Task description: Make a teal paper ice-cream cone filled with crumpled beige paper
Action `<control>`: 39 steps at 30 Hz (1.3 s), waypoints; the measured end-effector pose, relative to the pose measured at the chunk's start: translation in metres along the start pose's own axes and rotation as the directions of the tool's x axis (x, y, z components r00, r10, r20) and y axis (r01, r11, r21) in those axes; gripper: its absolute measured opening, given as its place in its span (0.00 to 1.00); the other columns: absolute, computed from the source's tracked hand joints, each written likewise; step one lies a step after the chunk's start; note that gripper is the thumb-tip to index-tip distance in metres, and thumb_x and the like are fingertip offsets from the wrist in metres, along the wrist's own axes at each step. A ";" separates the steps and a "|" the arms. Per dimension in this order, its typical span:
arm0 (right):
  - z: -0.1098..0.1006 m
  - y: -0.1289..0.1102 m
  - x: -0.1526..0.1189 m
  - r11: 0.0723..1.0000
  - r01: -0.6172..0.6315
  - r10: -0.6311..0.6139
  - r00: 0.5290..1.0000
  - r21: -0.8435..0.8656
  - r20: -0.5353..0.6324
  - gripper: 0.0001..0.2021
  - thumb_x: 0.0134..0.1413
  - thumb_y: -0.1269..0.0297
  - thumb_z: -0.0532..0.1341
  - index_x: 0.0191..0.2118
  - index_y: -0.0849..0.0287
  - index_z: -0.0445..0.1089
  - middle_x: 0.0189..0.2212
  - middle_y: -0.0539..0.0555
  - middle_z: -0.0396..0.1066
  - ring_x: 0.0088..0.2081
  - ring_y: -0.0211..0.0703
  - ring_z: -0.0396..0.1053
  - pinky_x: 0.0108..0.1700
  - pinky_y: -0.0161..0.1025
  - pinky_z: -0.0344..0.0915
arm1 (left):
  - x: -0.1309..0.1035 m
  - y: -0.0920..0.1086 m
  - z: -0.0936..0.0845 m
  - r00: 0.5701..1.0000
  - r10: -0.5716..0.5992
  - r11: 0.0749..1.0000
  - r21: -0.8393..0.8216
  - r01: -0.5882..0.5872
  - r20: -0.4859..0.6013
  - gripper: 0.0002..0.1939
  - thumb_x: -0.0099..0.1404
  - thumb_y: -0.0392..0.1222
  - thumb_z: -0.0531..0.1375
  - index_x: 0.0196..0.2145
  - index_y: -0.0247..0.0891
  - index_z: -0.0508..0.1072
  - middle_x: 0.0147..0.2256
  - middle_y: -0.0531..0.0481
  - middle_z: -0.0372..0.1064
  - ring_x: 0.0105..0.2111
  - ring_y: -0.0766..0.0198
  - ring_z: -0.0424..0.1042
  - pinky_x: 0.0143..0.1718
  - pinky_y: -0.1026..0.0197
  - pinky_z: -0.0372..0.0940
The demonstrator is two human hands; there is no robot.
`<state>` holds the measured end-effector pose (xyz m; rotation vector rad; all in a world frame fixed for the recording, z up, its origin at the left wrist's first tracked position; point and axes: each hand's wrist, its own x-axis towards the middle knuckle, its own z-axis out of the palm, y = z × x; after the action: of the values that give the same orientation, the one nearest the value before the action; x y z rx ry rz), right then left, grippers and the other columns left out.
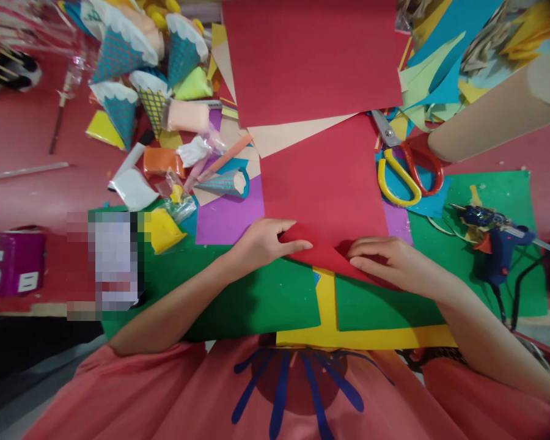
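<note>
A red sheet (321, 177) lies in front of me, its near edge lifted and curled over. My left hand (268, 241) pinches that edge at its left corner between thumb and fingers. Farther right along the same edge, my right hand (385, 260) is closed on the sheet, fingers bent over the fold. A second red sheet (316, 58) lies beyond, overlapping a beige sheet (293, 131). Scissors with one yellow and one red handle (401, 174) rest just right of the red sheet. Purple sheet (229, 214) shows at its left.
Green sheets (256, 305) and a yellow sheet (366, 338) cover the near table. At right are a blue glue gun (502, 247) and a beige roll (499, 110). Cone figures (119, 110), clay packets (162, 162) and a small patterned cone (224, 183) crowd the left.
</note>
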<state>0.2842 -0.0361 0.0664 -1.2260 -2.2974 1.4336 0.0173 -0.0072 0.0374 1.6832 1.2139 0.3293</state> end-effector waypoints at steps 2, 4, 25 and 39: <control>0.004 -0.003 0.001 1.000 -0.022 0.021 1.000 0.022 0.006 0.16 0.66 0.52 0.56 0.36 0.58 0.75 0.31 0.51 0.76 0.31 0.37 0.72 0.32 0.34 0.66 | -0.001 -0.002 0.000 1.000 -0.012 1.000 -0.015 0.012 -0.017 0.33 0.58 0.72 0.57 0.19 0.38 0.58 0.19 0.59 0.50 0.21 0.72 0.49 0.21 0.65 0.47; 0.007 -0.006 0.001 0.999 -0.034 0.034 0.999 -0.012 -0.013 0.15 0.65 0.52 0.58 0.36 0.58 0.74 0.31 0.51 0.76 0.30 0.37 0.72 0.31 0.34 0.65 | -0.002 -0.004 -0.001 0.999 -0.032 0.999 -0.027 0.032 -0.027 0.32 0.58 0.70 0.58 0.19 0.38 0.58 0.19 0.59 0.51 0.21 0.72 0.49 0.21 0.65 0.47; 0.009 0.022 0.002 0.992 0.014 -0.052 0.953 -0.128 -0.299 0.29 0.69 0.47 0.46 0.68 0.57 0.53 0.62 0.64 0.65 0.64 0.54 0.65 0.62 0.55 0.64 | -0.010 -0.017 -0.001 1.000 -0.005 0.986 0.168 0.010 -0.031 0.31 0.59 0.69 0.58 0.18 0.38 0.61 0.17 0.58 0.54 0.21 0.71 0.51 0.24 0.65 0.48; 0.004 -0.003 -0.042 0.936 0.113 -0.194 0.955 -0.332 -0.223 0.11 0.69 0.63 0.54 0.39 0.59 0.73 0.35 0.56 0.79 0.36 0.44 0.79 0.36 0.37 0.73 | -0.024 -0.016 -0.017 0.998 0.051 0.999 -0.011 -0.051 0.025 0.25 0.66 0.61 0.54 0.23 0.37 0.65 0.21 0.57 0.61 0.23 0.70 0.59 0.25 0.68 0.56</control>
<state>0.3077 -0.0691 0.0778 -1.1910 -2.4387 0.8232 -0.0143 -0.0175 0.0400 1.7067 1.1503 0.3434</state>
